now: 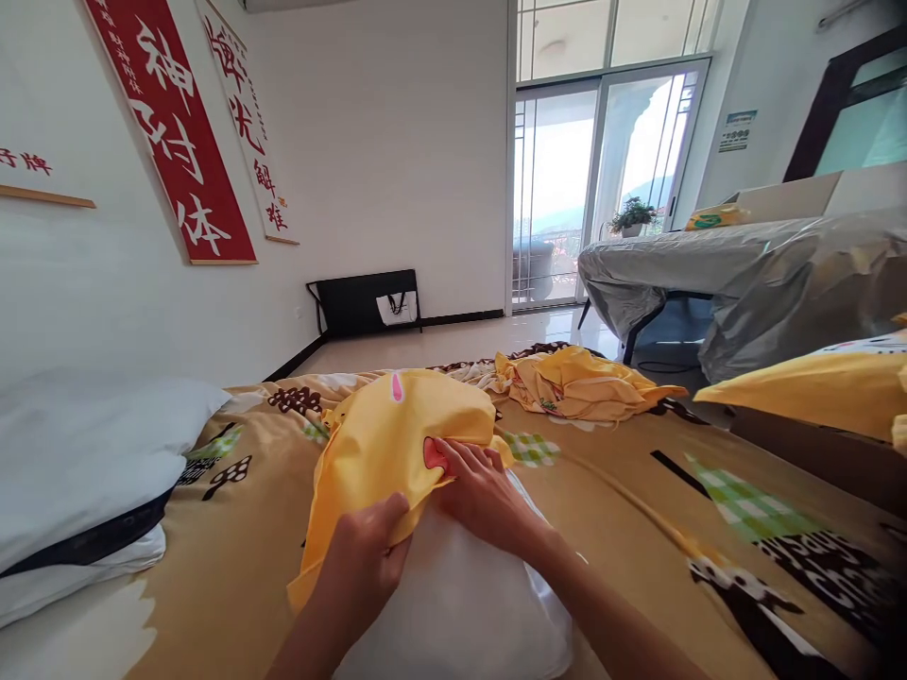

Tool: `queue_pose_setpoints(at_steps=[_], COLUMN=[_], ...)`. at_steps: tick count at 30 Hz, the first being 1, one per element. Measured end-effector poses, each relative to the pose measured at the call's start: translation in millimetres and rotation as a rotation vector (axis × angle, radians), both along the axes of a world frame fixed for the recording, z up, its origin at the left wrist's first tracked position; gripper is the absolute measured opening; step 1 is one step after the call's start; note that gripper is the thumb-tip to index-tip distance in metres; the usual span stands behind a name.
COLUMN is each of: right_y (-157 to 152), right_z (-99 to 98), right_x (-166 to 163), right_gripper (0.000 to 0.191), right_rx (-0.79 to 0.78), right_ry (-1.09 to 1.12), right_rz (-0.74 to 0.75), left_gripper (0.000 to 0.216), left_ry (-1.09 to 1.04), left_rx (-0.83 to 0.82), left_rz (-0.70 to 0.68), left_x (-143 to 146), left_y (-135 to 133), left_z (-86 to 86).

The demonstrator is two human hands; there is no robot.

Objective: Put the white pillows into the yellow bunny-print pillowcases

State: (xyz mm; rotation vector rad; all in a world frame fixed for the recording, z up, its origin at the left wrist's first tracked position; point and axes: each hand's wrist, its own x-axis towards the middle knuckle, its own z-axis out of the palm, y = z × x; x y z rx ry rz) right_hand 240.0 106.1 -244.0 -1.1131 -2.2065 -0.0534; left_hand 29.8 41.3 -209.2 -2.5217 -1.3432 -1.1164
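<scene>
A yellow pillowcase (383, 434) with pink marks covers the far part of a white pillow (460, 595) lying on the bed. My left hand (368, 552) is closed on the near edge of the pillowcase, thumb on top. At the case's right side, my right hand (478, 486) grips the opening edge beside a pink-red patch, its fingers lying over the cloth. The near part of the pillow is bare between my forearms. How far the pillow reaches inside the case is hidden.
Crumpled yellow-orange cloth (581, 382) lies farther back on the patterned bedsheet (602, 529). Stacked white pillows (85, 463) are at left. Another yellow pillow (814, 387) is at right. Beyond stands a table under plastic sheeting (652, 264).
</scene>
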Motion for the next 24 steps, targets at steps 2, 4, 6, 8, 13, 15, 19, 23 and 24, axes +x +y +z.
queue_pose_setpoints(at_steps=[2, 4, 6, 8, 13, 15, 19, 23, 24], right_y=[5, 16, 26, 28, 3, -10, -22, -16, -15], right_z=[-5.2, -9.8, -9.5, -2.6, 32.4, 44.4, 53.6, 51.1, 50.9], right_x=[2, 17, 39, 60, 84, 86, 85, 84, 84], right_gripper=[0.059, 0.050, 0.047, 0.043, 0.027, 0.025, 0.025, 0.038, 0.044], right_rx=[0.090, 0.155, 0.223, 0.314, 0.532, 0.591, 0.728, 0.691, 0.636], right_ry=[0.042, 0.086, 0.137, 0.185, 0.263, 0.279, 0.320, 0.325, 0.317], right_rz=[-0.110, -0.219, -0.290, -0.324, -0.367, -0.351, -0.322, -0.200, -0.153], left_gripper=[0.018, 0.019, 0.020, 0.021, 0.020, 0.028, 0.020, 0.017, 0.014], left_ry=[0.051, 0.079, 0.110, 0.154, 0.291, 0.320, 0.275, -0.015, -0.088], left_rx=[0.073, 0.152, 0.209, 0.196, -0.069, -0.217, -0.427, -0.079, -0.028], left_rz=[-0.034, -0.064, -0.090, -0.117, -0.017, 0.069, 0.104, 0.008, -0.043], left_x=[3, 3, 3, 3, -10, -27, -71, -111, -119], left_y=[-13, -24, -30, -33, -28, -24, -19, -23, -27], left_z=[5.0, 8.5, 9.6, 8.5, 7.9, 13.2, 35.0, 49.4, 48.5])
